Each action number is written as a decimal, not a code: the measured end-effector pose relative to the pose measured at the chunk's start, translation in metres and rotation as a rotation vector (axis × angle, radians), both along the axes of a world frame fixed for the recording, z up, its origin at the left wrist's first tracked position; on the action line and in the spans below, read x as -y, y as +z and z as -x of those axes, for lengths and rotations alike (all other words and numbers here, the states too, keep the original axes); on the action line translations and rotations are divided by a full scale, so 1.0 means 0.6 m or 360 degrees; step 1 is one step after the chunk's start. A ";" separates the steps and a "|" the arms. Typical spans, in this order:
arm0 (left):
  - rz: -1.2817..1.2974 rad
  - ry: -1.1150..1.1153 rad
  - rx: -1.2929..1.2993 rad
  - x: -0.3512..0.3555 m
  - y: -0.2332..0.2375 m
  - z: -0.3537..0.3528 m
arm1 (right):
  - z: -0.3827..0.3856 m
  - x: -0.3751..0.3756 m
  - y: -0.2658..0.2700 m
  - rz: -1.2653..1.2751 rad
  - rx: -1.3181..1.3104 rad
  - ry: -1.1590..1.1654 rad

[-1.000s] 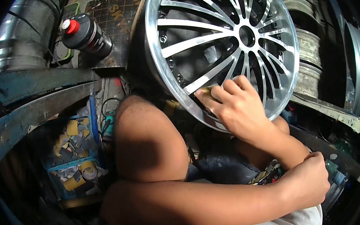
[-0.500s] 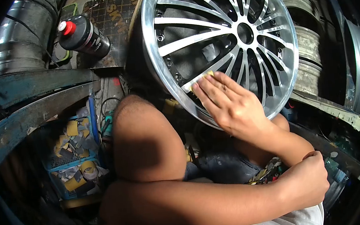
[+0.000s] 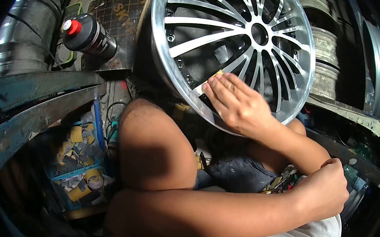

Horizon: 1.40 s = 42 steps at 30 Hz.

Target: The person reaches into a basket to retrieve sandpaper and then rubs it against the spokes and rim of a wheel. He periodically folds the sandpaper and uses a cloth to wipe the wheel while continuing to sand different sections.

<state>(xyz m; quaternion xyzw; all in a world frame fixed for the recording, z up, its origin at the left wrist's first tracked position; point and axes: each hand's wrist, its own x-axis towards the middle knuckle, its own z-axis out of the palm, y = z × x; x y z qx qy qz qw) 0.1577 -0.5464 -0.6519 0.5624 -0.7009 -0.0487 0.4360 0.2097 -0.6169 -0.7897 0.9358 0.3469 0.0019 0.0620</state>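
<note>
An alloy wheel rim (image 3: 161, 44) with bright polished spokes and dark gaps leans in front of my knees. My right hand (image 3: 243, 107) presses a small yellowish piece of sandpaper (image 3: 217, 74) under its fingertips onto a lower-left spoke, close to the outer lip. Only the edge of the sandpaper shows past the fingers. Across my lap lies my left arm, and my left hand (image 3: 325, 190) is closed around my right arm near the elbow, its fingertips mostly hidden.
A dark bottle with a red cap (image 3: 90, 37) stands on a board at upper left. Blue baskets (image 3: 75, 171) hold sandpaper scraps below a metal beam (image 3: 38, 91). Stacked rims (image 3: 324, 57) are on the right, and a shiny metal cylinder (image 3: 20, 38) lies at far left.
My right hand has shifted very slightly along the same spoke with the sandpaper. The rim looks turned or nudged a touch. My left hand stays where it was.
</note>
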 end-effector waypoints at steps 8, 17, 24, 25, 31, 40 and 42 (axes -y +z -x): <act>0.0202 0.0126 -0.0096 -0.001 -0.021 0.000 | 0.016 0.018 -0.005 0.0107 0.0030 0.0036; -0.0088 -0.0018 0.0060 0.006 -0.002 -0.011 | 0.016 -0.006 0.014 -0.0025 -0.0090 -0.0062; -0.0069 -0.0045 -0.0028 0.003 -0.006 -0.012 | 0.020 -0.008 0.017 -0.0089 -0.0230 -0.0182; -0.0078 -0.0017 -0.0005 0.001 -0.005 -0.009 | 0.011 -0.009 0.025 -0.0161 -0.0143 -0.0158; -0.0105 0.0074 0.0003 0.003 0.001 -0.003 | 0.006 -0.009 0.026 -0.0114 -0.0172 -0.0117; 0.0189 0.0147 -0.0110 0.007 -0.019 0.007 | 0.000 -0.008 0.033 -0.0113 0.0029 -0.0071; 0.0168 0.0106 -0.0090 0.006 -0.017 0.005 | 0.008 0.003 -0.005 -0.0133 -0.0094 -0.0058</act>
